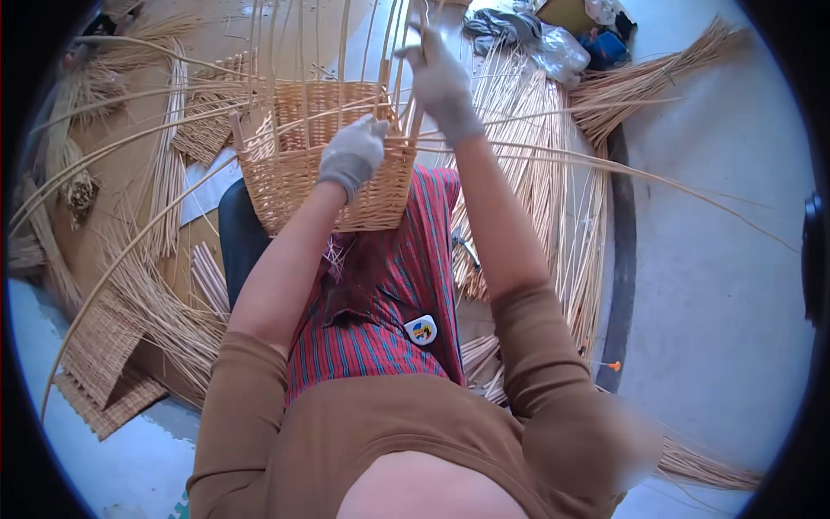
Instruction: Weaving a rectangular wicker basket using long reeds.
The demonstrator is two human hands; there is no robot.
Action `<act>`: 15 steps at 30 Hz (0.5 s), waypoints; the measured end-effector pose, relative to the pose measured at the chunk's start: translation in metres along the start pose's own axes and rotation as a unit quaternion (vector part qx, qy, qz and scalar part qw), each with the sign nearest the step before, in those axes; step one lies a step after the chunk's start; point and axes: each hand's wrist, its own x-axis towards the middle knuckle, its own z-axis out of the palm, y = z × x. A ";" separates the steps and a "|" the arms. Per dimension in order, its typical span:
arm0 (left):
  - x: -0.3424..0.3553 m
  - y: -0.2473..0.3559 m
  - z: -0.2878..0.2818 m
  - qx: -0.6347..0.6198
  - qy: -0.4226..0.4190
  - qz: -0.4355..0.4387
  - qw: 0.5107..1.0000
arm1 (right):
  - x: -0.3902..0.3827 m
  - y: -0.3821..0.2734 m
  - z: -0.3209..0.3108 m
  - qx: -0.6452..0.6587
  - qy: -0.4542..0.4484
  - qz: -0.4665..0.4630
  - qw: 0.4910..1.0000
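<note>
A partly woven wicker basket rests tilted at my lap, its long upright rods rising past the top of the view and loose strands fanning out to both sides. My left hand, in a pale glove with a grey cuff, is closed on the basket's near rim; its fingertips are partly hidden. Higher up, beside the right corner, my gloved right hand has thumb and fingers closed around a wicker rod. A red striped apron covers my lap, with a white tape measure lying on it.
Bundles of wicker rods spread over the floor to the right; another bundle lies beyond. Woven mats and more strands lie at left. Plastic bags sit at the back. An orange-tipped tool is at right.
</note>
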 end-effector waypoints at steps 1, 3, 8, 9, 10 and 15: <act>-0.001 0.000 -0.003 -0.011 -0.017 0.010 1.000 | 0.013 0.003 -0.001 0.090 -0.013 0.024 0.996; -0.006 0.005 -0.012 -0.045 0.040 0.048 0.997 | 0.017 0.024 -0.005 0.332 0.109 0.003 0.937; -0.033 0.025 -0.029 -0.049 0.130 0.071 0.988 | -0.047 0.109 -0.013 0.327 0.218 0.128 0.910; -0.039 0.024 -0.026 0.038 0.212 0.189 0.958 | -0.054 0.122 -0.013 0.327 0.214 0.103 0.915; -0.046 0.022 -0.021 0.101 0.299 0.295 0.902 | -0.063 0.132 -0.010 0.330 0.204 0.052 0.920; -0.047 -0.001 0.007 0.239 0.139 0.253 0.927 | -0.065 0.160 0.021 0.360 0.191 0.254 0.877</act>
